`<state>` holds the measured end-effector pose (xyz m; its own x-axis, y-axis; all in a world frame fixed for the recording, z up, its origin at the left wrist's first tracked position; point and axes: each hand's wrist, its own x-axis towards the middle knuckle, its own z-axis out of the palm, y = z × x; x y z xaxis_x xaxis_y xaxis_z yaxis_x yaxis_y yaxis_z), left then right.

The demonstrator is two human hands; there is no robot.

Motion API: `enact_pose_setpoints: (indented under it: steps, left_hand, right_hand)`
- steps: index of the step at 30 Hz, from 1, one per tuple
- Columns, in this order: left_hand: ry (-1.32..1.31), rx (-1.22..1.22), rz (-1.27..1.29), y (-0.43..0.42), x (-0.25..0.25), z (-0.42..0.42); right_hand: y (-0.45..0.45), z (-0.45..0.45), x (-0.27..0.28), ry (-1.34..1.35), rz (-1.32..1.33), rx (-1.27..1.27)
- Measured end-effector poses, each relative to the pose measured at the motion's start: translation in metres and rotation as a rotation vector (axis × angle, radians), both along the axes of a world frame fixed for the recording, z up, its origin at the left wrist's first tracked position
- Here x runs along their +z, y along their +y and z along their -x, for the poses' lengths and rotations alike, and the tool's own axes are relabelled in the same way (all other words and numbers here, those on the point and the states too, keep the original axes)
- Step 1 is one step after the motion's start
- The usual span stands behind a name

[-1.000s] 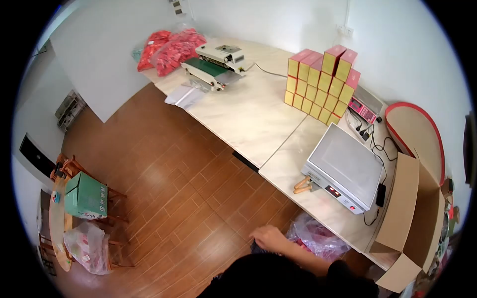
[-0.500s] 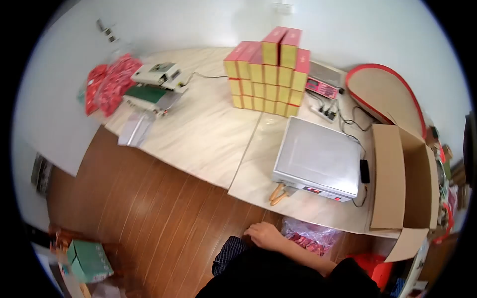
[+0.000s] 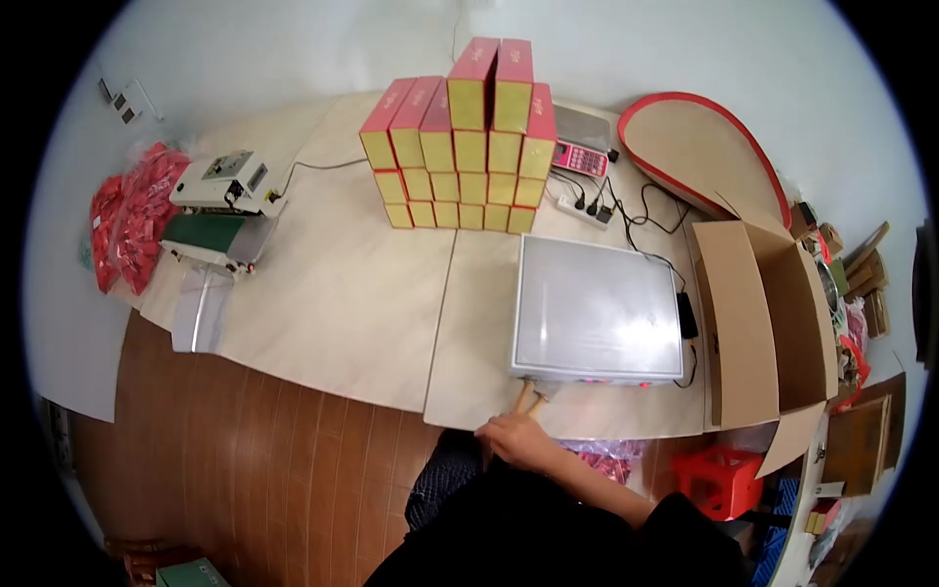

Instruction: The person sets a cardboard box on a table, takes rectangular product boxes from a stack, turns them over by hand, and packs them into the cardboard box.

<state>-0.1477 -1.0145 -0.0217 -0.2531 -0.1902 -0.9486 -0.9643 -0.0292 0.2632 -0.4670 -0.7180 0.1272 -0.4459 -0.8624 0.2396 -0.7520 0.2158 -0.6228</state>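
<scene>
My right hand [image 3: 518,440] is in front of the table's near edge, back upward and fingers curled in. What lies under its fingers, if anything, is hidden. Just beyond it, two wooden handles [image 3: 525,396] stick out from the front of a flat silver-topped electrical device [image 3: 599,308]; whether the hand touches them I cannot tell. Striped dark cloth [image 3: 437,489] lies to the left of the hand. No part of my left hand shows. Below the table edge, a clear bag of red packets [image 3: 608,465] is partly covered by my forearm.
Stacked red-and-yellow boxes [image 3: 460,186] stand at the back of the table [image 3: 333,293]. A sealing machine [image 3: 220,210] and bagged red packets [image 3: 142,215] are left. An open carton [image 3: 738,323], red-rimmed tray [image 3: 699,147], power strip [image 3: 585,207] and cables are right; a red stool [image 3: 719,479] is below.
My view has shifted, so the table and boxes sit further left. My right hand now appears closer to the wooden handles and the table edge.
</scene>
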Motion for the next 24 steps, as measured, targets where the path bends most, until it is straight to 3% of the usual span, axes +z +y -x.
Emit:
enact_pose_setpoints:
  steps: [3, 6, 8, 12, 14, 20, 24]
  left_hand:
    - [0.001, -0.248, -0.013, -0.058, 0.001, 0.043]
    - [0.39, -0.294, 0.226, -0.125, 0.014, 0.153]
    - [0.798, -0.196, 0.447, -0.152, 0.047, 0.269]
    - [1.186, 0.01, 0.335, -0.146, 0.175, 0.429]
    - [1.391, 0.074, 0.311, -0.136, 0.214, 0.48]
    - [1.624, -0.015, 0.263, -0.121, 0.272, 0.616]
    - [1.693, -0.014, 0.196, -0.099, 0.301, 0.689]
  right_hand:
    - [-0.037, 0.057, 0.015, 0.091, 0.067, -0.132]
    - [-0.071, 0.119, 0.048, 0.033, 0.215, -0.296]
    - [-0.088, 0.157, 0.072, -0.036, 0.275, -0.431]
    - [-0.106, 0.227, 0.096, -0.18, 0.436, -0.614]
    - [-0.107, 0.258, 0.107, -0.187, 0.667, -0.648]
    - [-0.081, 0.358, 0.133, -0.311, 0.784, -0.826]
    - [-0.074, 0.415, 0.153, -0.344, 0.776, -0.814]
